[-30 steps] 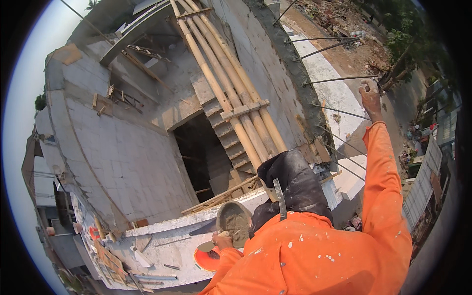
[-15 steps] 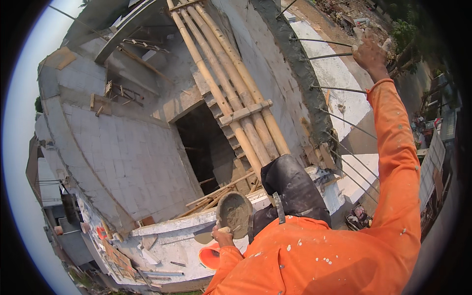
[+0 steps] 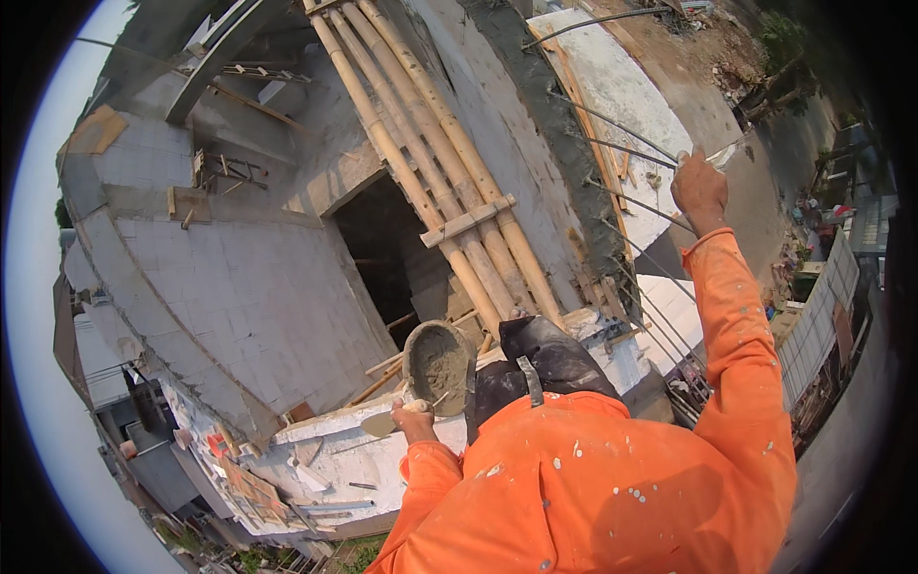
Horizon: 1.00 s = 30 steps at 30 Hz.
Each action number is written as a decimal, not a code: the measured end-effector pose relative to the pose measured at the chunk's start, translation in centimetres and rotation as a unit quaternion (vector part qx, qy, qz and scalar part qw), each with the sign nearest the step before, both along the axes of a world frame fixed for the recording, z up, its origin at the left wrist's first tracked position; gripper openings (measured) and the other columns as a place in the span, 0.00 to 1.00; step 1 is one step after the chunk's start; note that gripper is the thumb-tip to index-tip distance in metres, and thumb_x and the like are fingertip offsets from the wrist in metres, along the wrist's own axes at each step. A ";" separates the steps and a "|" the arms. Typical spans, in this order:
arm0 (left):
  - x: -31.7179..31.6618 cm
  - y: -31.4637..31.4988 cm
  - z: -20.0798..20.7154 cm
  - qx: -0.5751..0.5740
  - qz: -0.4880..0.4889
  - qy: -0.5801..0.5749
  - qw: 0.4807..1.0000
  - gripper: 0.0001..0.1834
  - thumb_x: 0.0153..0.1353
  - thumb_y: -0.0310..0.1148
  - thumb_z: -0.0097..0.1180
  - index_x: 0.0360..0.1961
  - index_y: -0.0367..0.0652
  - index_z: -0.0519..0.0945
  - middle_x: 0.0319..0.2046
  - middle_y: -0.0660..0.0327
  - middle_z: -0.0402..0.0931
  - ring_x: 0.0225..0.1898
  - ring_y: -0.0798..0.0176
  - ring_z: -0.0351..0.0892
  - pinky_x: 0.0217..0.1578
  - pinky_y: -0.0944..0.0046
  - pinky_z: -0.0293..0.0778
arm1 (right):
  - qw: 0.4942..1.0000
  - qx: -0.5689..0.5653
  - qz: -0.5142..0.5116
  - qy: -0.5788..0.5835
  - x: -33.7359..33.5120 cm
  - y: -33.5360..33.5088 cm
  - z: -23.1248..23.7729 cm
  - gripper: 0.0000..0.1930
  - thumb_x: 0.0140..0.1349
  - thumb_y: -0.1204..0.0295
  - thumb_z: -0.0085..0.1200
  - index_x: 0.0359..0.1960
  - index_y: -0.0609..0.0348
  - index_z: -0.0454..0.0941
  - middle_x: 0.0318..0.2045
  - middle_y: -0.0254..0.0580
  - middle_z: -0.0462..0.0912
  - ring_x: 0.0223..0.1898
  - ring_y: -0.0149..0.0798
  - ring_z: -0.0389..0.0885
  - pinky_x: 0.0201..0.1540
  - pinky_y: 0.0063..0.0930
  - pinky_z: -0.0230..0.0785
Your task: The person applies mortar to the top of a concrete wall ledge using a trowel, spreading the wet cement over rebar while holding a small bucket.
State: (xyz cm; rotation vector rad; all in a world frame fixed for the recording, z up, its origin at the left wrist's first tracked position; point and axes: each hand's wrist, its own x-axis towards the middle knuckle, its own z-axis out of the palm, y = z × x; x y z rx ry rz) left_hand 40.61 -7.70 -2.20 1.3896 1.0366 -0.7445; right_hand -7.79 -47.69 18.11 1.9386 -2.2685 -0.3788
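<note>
My left hand (image 3: 414, 421) is closed on the rim of a dark round bowl (image 3: 440, 356) of wet grey mortar. A trowel (image 3: 380, 424) is held in the same hand, its flat blade sticking out to the left. At the upper right, my right hand (image 3: 701, 193) is closed at the tip of a steel rebar rod (image 3: 622, 127) and appears to grip it. Several such rods jut out of the rough mortar top of the wall (image 3: 535, 96). My dark-trousered leg is bent just right of the bowl.
Bamboo poles (image 3: 440, 158), tied with a wooden crosspiece (image 3: 469, 221), run away from me across the wall. Left of them lie a dark opening (image 3: 382, 258) and a pale block wall (image 3: 220, 287). Beyond the rods, the ground (image 3: 755, 191) lies far below.
My right hand has come down and inward, its fingers now closed at a rod's end. The bowl and trowel have shifted slightly left and up with my left hand. The view has turned a little.
</note>
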 end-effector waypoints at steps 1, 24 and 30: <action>0.4 -0.5 0.7 -0.013 0.002 0.006 1.000 0.15 0.54 0.41 0.48 0.39 0.45 0.70 0.30 0.61 0.73 0.27 0.57 0.74 0.25 0.57 0.69 | 1.000 -0.007 -0.005 -0.002 -0.6 -0.1 -0.6 0.10 0.58 0.72 0.48 0.37 0.58 0.80 0.48 0.47 0.75 0.39 0.48 0.83 0.40 0.40 0.76; 5.0 -18.9 -2.6 0.015 0.071 -0.050 0.996 0.09 0.52 0.41 0.52 0.31 0.51 0.72 0.27 0.64 0.73 0.25 0.59 0.74 0.24 0.58 0.68 | 0.981 0.031 -0.156 -0.109 0.7 -2.5 1.9 0.09 0.55 0.65 0.55 0.35 0.50 0.83 0.37 0.51 0.83 0.43 0.53 0.80 0.44 0.42 0.72; 6.9 -23.5 -2.0 0.011 0.093 0.000 0.996 0.12 0.53 0.44 0.50 0.35 0.51 0.72 0.29 0.64 0.73 0.31 0.60 0.73 0.29 0.56 0.68 | 0.949 0.223 -0.192 -0.117 -1.9 -4.9 0.8 0.13 0.51 0.72 0.54 0.39 0.47 0.84 0.46 0.46 0.79 0.46 0.48 0.79 0.49 0.39 0.71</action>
